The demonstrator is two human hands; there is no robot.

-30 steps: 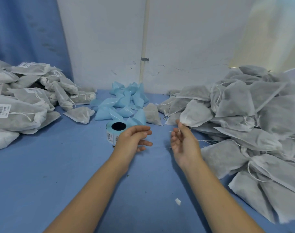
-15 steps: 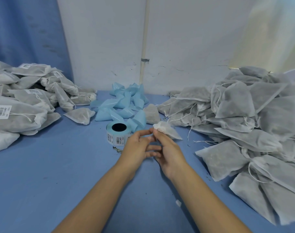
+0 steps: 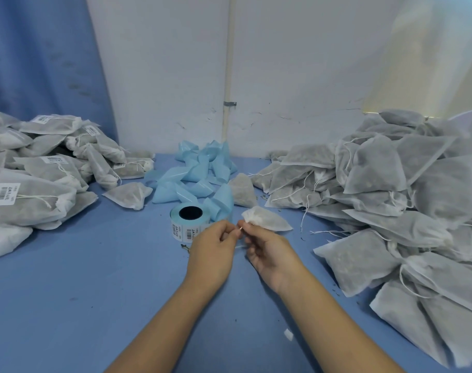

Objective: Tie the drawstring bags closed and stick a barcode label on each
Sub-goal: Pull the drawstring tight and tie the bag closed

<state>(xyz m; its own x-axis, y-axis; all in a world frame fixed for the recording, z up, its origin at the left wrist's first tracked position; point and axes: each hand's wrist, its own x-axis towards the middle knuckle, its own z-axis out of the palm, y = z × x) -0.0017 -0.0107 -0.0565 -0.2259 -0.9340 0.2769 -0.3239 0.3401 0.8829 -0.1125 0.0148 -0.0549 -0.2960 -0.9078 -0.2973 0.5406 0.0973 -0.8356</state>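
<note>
Well to the left of the label roll [image 3: 190,221], a heap of tied bags [image 3: 30,192] lay on the blue surface [image 3: 81,292], several of them showing barcode stickers. Behind the roll sat a loose pile of pale blue backing strips [image 3: 200,170].

Just in front of the roll and a little to its right, the left hand [image 3: 212,249] was curled, its thumb and forefinger pinching a short end of drawstring [image 3: 240,232]. The right hand [image 3: 271,249] met it almost fingertip to fingertip, its fingers also closed on the cord, close to the gathered neck. The cord was too fine to tell which strand each hand had.

The bag [image 3: 270,222] itself lay on the surface to the right of the roll, just beyond the right hand's fingertips. Its long axis ran away from the roll: the puckered neck pointed towards the roll and the hands, and the flat bottom trailed off to the right. So the neck was the end nearest both hands, and the right hand was the nearer to the body of the bag. I judged the knot was being made, with the sticker yet to go on; the left hand stood nearer the roll for that.

Further right of the roll, the big pile of untied bags [image 3: 390,200] waited.
</note>
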